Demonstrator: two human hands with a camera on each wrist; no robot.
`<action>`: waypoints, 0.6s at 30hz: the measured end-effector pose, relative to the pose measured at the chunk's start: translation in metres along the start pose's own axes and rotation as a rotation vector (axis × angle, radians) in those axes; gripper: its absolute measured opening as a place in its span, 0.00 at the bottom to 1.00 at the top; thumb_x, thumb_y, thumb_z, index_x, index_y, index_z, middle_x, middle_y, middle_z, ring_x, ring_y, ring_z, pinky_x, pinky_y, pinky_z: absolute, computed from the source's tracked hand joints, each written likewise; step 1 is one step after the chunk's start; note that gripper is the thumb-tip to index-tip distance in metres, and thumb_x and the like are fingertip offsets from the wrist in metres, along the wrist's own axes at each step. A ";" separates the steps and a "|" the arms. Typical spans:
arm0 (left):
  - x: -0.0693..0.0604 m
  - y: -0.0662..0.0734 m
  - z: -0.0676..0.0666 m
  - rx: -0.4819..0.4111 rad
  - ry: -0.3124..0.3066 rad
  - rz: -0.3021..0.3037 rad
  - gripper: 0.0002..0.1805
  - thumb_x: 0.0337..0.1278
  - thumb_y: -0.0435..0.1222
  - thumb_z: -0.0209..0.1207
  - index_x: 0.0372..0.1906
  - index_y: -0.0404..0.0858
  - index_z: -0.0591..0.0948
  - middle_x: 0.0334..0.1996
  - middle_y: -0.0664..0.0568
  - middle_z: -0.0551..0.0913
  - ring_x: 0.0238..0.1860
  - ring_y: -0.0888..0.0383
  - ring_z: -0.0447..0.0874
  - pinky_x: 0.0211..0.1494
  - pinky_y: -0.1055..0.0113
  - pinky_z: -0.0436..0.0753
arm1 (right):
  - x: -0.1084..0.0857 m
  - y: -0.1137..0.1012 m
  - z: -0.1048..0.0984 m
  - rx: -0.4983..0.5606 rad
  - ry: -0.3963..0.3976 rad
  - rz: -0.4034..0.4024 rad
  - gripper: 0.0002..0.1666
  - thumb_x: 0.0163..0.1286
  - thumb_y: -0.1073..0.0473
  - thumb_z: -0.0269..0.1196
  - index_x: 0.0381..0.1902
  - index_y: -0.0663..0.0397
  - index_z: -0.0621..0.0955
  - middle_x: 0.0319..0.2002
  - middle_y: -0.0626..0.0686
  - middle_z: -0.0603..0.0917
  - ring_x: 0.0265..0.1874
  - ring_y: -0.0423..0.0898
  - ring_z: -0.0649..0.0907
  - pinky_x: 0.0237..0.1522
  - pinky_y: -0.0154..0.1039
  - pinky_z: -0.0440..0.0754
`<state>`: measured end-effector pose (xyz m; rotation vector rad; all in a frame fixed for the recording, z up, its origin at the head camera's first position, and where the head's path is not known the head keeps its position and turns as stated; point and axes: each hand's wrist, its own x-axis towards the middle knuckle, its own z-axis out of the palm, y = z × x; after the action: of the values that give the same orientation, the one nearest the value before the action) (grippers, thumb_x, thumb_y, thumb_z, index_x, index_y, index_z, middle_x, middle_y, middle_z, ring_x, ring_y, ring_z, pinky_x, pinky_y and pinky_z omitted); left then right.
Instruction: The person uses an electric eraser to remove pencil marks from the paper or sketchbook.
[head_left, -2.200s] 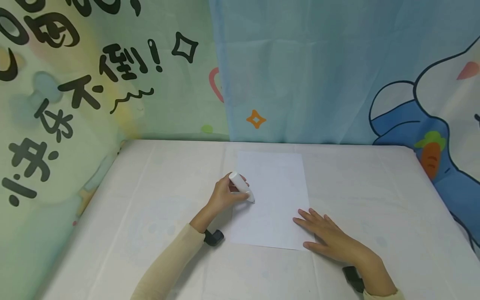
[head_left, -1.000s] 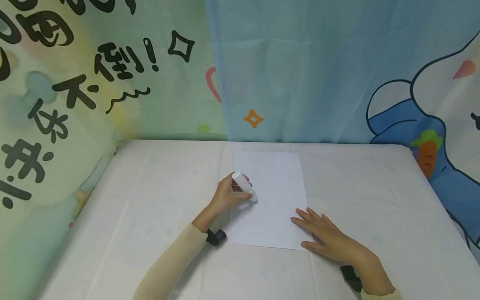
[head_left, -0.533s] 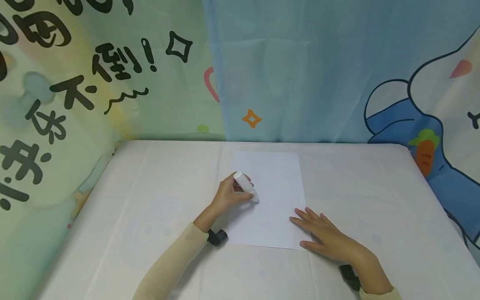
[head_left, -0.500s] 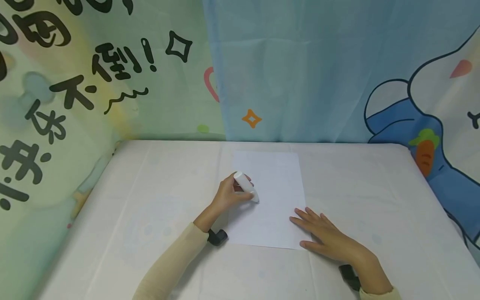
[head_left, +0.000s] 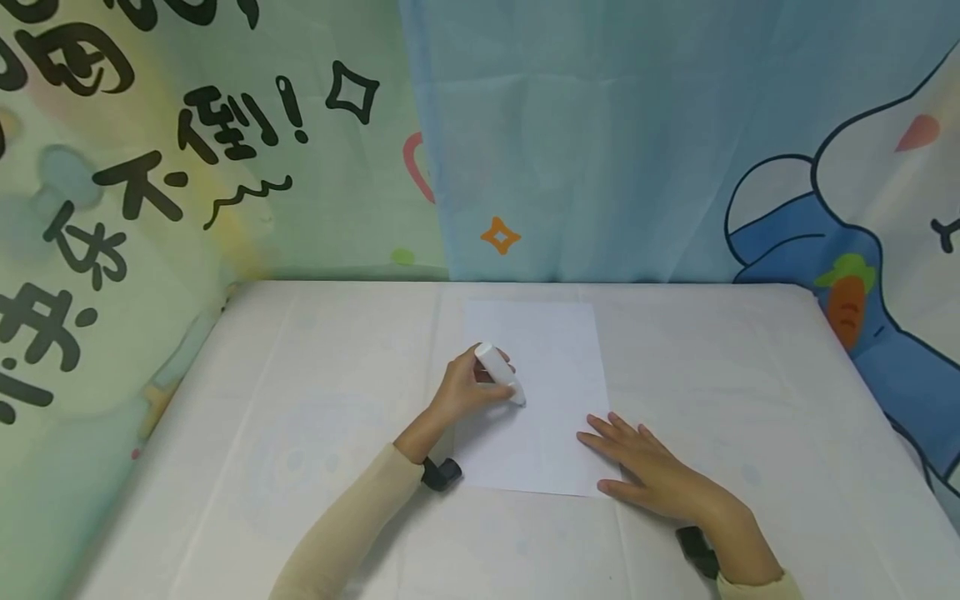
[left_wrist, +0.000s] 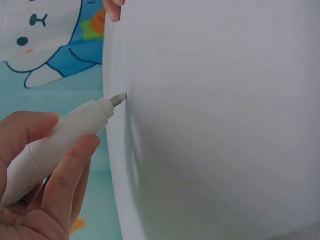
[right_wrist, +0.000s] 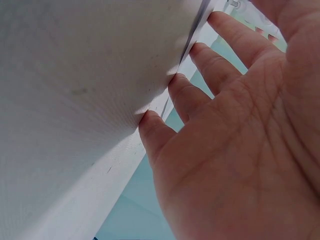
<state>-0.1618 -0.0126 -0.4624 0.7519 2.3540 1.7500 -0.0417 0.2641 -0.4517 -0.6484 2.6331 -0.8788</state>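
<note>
A thick white correction pen (head_left: 495,365) with a narrow grey tip is held by my left hand (head_left: 459,395) over the white sheet of paper (head_left: 555,350). In the left wrist view, thumb and fingers grip the barrel of the correction pen (left_wrist: 67,137), and its tip meets the white surface. My right hand (head_left: 651,471) rests with fingers spread on the lower right edge of the sheet. Its fingertips touch the surface in the right wrist view, where the palm of the right hand (right_wrist: 235,135) faces the camera. No mark is discernible on the paper.
The sheet lies on a table with a white cloth (head_left: 322,375). Behind stands a printed backdrop (head_left: 600,150), blue and green, with black characters and a cartoon animal. Dark wrist devices sit on the left wrist (head_left: 441,473) and right wrist (head_left: 697,550).
My left hand has slid slightly rightward over the paper with the correction pen. The right hand keeps its place on the sheet, and the head view has shifted a little.
</note>
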 end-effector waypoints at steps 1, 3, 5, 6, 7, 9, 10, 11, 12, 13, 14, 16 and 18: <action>0.000 0.000 0.001 0.000 -0.002 0.003 0.19 0.48 0.22 0.67 0.46 0.26 0.75 0.43 0.34 0.84 0.45 0.41 0.85 0.48 0.68 0.85 | 0.000 0.000 0.000 0.002 -0.002 0.003 0.37 0.69 0.48 0.62 0.71 0.56 0.67 0.74 0.65 0.59 0.73 0.67 0.52 0.70 0.69 0.42; 0.001 0.000 0.002 -0.002 -0.005 0.004 0.19 0.48 0.22 0.67 0.46 0.26 0.75 0.43 0.34 0.84 0.45 0.41 0.85 0.48 0.69 0.85 | 0.000 0.000 -0.001 0.004 -0.003 0.006 0.37 0.69 0.48 0.62 0.71 0.55 0.67 0.74 0.64 0.58 0.73 0.67 0.51 0.70 0.69 0.42; 0.002 0.000 0.002 0.000 -0.002 0.004 0.19 0.48 0.22 0.67 0.46 0.26 0.75 0.43 0.34 0.84 0.44 0.41 0.85 0.48 0.69 0.85 | 0.000 0.000 -0.001 0.005 -0.006 0.013 0.37 0.69 0.47 0.61 0.71 0.55 0.67 0.74 0.64 0.58 0.73 0.67 0.51 0.70 0.69 0.41; 0.002 0.000 0.002 0.001 0.000 0.003 0.19 0.48 0.23 0.67 0.46 0.26 0.75 0.43 0.34 0.84 0.44 0.41 0.85 0.48 0.69 0.85 | 0.000 0.000 -0.001 0.006 -0.008 0.016 0.37 0.69 0.47 0.61 0.71 0.55 0.67 0.74 0.64 0.58 0.73 0.67 0.51 0.70 0.69 0.41; 0.002 0.000 0.003 0.002 0.001 0.001 0.19 0.48 0.22 0.67 0.46 0.26 0.75 0.43 0.35 0.84 0.44 0.41 0.85 0.48 0.69 0.85 | 0.000 0.000 -0.001 0.005 -0.009 0.018 0.37 0.69 0.47 0.62 0.71 0.55 0.67 0.74 0.64 0.58 0.73 0.67 0.51 0.70 0.69 0.41; 0.002 0.000 0.003 0.003 0.002 -0.002 0.19 0.48 0.22 0.67 0.46 0.26 0.75 0.43 0.35 0.84 0.44 0.41 0.85 0.48 0.68 0.85 | 0.001 0.000 -0.001 0.002 -0.012 0.022 0.38 0.69 0.47 0.62 0.71 0.55 0.67 0.74 0.64 0.58 0.73 0.67 0.51 0.70 0.69 0.42; 0.002 0.000 0.004 0.005 0.001 -0.003 0.19 0.48 0.22 0.67 0.46 0.26 0.75 0.43 0.35 0.84 0.44 0.41 0.85 0.48 0.68 0.85 | 0.001 -0.001 -0.001 0.002 -0.014 0.026 0.38 0.69 0.47 0.62 0.71 0.55 0.67 0.74 0.64 0.58 0.73 0.67 0.51 0.70 0.69 0.42; 0.002 0.000 0.004 0.005 0.001 -0.005 0.19 0.48 0.22 0.67 0.47 0.26 0.75 0.44 0.35 0.84 0.44 0.41 0.85 0.48 0.69 0.85 | 0.001 -0.001 -0.001 0.002 -0.013 0.027 0.38 0.68 0.47 0.62 0.71 0.55 0.67 0.74 0.64 0.59 0.73 0.67 0.51 0.70 0.69 0.42; 0.002 0.001 0.005 0.006 -0.001 -0.004 0.19 0.48 0.22 0.67 0.47 0.26 0.75 0.44 0.35 0.84 0.44 0.41 0.85 0.48 0.69 0.85 | 0.001 -0.001 -0.001 0.004 -0.012 0.027 0.38 0.68 0.47 0.62 0.71 0.55 0.67 0.74 0.64 0.59 0.73 0.67 0.51 0.70 0.69 0.42; 0.002 0.001 0.005 0.005 -0.003 -0.003 0.19 0.48 0.22 0.67 0.47 0.26 0.75 0.44 0.34 0.84 0.44 0.41 0.85 0.48 0.69 0.85 | 0.001 -0.001 -0.001 0.005 -0.011 0.028 0.37 0.68 0.47 0.62 0.71 0.55 0.67 0.74 0.64 0.59 0.73 0.67 0.51 0.70 0.70 0.42; 0.002 0.001 0.005 0.007 -0.004 0.001 0.19 0.48 0.22 0.67 0.47 0.26 0.75 0.44 0.34 0.84 0.44 0.41 0.85 0.48 0.69 0.85 | 0.001 -0.001 -0.001 0.009 -0.011 0.029 0.37 0.68 0.47 0.62 0.71 0.55 0.67 0.74 0.64 0.59 0.73 0.67 0.51 0.70 0.70 0.42; 0.002 0.002 0.006 0.009 -0.006 0.006 0.19 0.48 0.22 0.67 0.47 0.26 0.75 0.44 0.34 0.84 0.44 0.41 0.85 0.48 0.69 0.85 | 0.000 -0.001 0.000 0.014 -0.009 0.026 0.37 0.68 0.47 0.62 0.71 0.55 0.67 0.74 0.64 0.59 0.73 0.67 0.51 0.70 0.70 0.42; 0.002 0.003 0.007 0.013 -0.006 0.010 0.19 0.48 0.22 0.67 0.47 0.26 0.75 0.44 0.34 0.84 0.44 0.41 0.85 0.47 0.69 0.85 | 0.000 0.000 0.000 0.012 -0.005 0.017 0.37 0.68 0.48 0.62 0.71 0.56 0.67 0.73 0.65 0.59 0.73 0.67 0.52 0.70 0.70 0.42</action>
<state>-0.1600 -0.0050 -0.4613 0.7719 2.3640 1.7353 -0.0417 0.2637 -0.4517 -0.6230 2.6226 -0.8861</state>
